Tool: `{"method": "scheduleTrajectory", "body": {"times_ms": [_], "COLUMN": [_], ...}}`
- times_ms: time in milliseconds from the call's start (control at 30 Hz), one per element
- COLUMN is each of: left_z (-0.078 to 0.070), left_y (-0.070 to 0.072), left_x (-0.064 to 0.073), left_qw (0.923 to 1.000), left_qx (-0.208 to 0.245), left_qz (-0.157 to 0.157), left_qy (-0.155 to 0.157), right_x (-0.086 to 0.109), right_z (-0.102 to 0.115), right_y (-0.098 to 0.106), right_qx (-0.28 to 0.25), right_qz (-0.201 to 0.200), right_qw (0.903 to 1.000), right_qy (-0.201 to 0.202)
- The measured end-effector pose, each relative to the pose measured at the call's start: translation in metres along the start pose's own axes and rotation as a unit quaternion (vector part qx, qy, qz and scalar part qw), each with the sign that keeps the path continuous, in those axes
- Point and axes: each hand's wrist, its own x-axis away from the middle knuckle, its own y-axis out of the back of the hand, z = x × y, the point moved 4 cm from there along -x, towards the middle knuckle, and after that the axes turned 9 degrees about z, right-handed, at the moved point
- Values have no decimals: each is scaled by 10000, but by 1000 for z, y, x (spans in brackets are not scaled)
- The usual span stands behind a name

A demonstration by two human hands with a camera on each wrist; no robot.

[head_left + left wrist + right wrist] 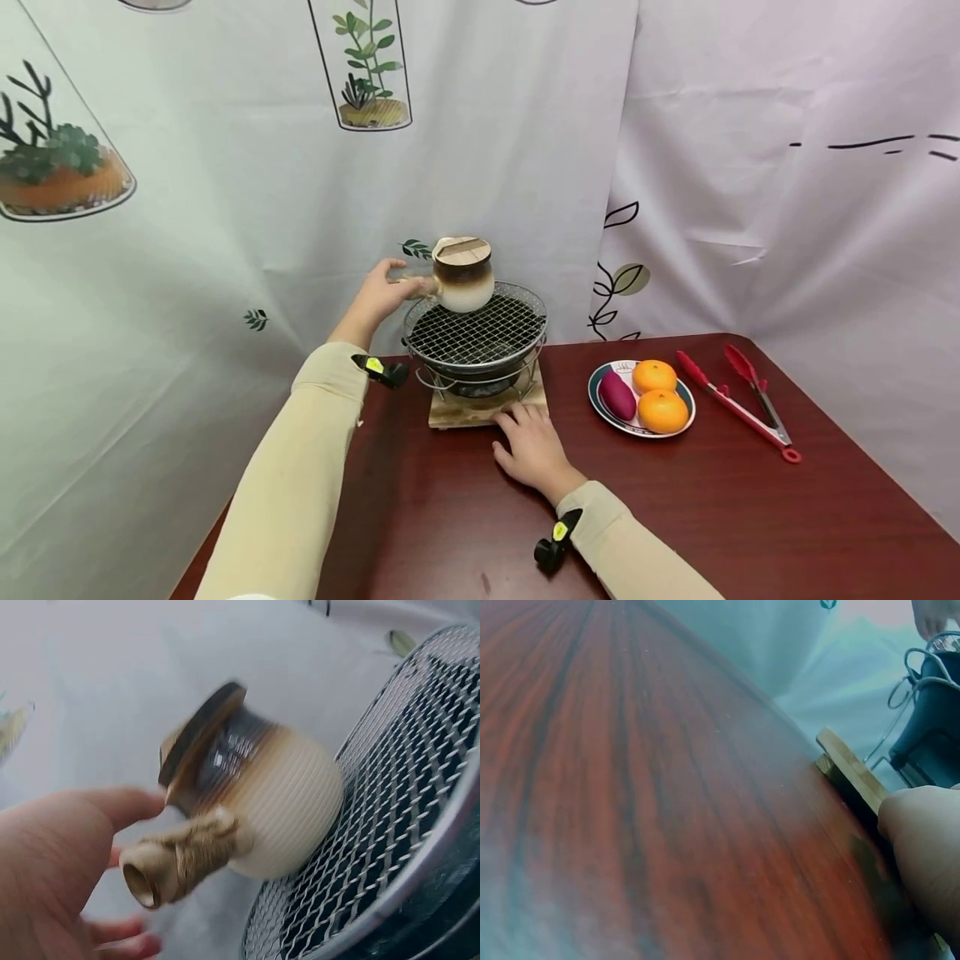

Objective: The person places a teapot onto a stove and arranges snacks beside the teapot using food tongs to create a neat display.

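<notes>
- One pot (pixel 467 292) rests on the mesh grill (pixel 480 335), far side; likely rigid, fragile, slick-glazed.
- Best held by left-pointing handle (pixel 184 859), level; lid (pixel 462 252) could slip.
- Left hand (pixel 377 297): fingers spread about handle, not closed.
- Right hand (pixel 534 447): relaxed, fingers on wooden board (pixel 452 412), near edge.

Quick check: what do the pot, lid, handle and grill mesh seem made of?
Pot: probably glazed ceramic; glossy brown above, ribbed cream below.
Lid: looks like wood; pale tan, matt on top.
Handle: perhaps wood or bamboo; tan, hollow-ended, wrapped as if with cord.
Grill mesh: metal, likely steel; silvery, shiny crossed wires.
</notes>
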Motion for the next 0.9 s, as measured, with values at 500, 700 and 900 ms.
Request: {"method": "scheduleTrajectory", "body": {"times_ms": [500, 700, 900], "left_z": [-27, -27, -19], "left_y": [-13, -24, -34], "left_x": [66, 89, 104], "left_qw": [9644, 9495, 9359], "left_qx": [-1668, -1841, -1992], "left_qz": [-1915, -2230, -2483], "left_qy": [-734, -1219, -1512], "right_x": [8, 12, 16], "right_z": [-21, -30, -36], "right_y": [12, 12, 15], "right_qx": [-190, -283, -382], "right_qz": [-113, -125, -245], "right_qw": [9997, 9995, 9989], "right_qy": [-61, -97, -112]}}
